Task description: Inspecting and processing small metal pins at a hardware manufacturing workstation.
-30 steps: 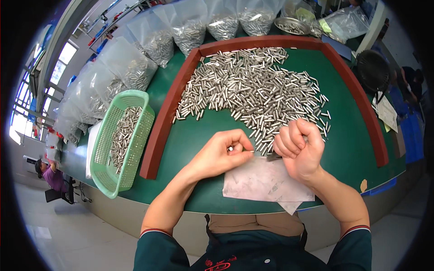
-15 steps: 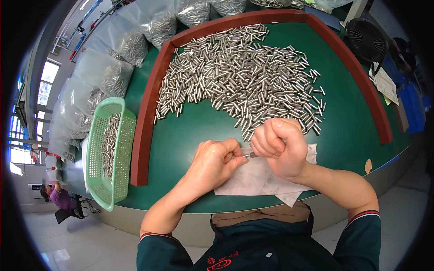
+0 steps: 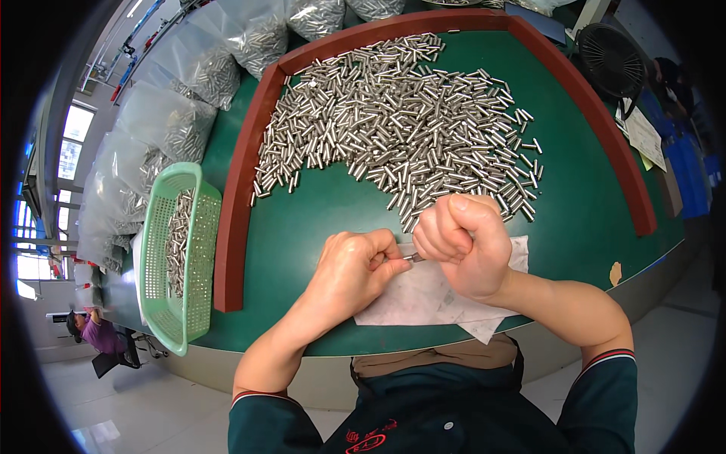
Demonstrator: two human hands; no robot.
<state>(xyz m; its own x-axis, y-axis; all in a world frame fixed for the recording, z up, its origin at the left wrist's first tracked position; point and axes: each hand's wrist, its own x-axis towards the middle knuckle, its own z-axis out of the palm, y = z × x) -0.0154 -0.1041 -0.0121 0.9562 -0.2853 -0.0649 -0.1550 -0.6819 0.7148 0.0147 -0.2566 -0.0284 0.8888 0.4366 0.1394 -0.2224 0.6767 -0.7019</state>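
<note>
Low over a pale cloth, my two hands meet. My left hand is closed in a pinch on a small metal pin, mostly covered by thumb and forefinger. My right hand makes a fist around a slim metal tool; only its thin tip shows, pointing left and meeting the pin at my left fingertips. The fist hides the rest of the tool, so its kind is unclear. Just beyond the hands spreads a broad heap of loose metal pins on the green table.
A dark red wooden border frames the heap. Left of it stands a green perforated basket holding more pins. Clear bags of pins line the far left. A black fan and papers are at right. A seated person is far left.
The gap between my hands has narrowed slightly, and the tool's tip now reaches my left fingertips. Both grips stay closed. The whole view has shifted a little.
</note>
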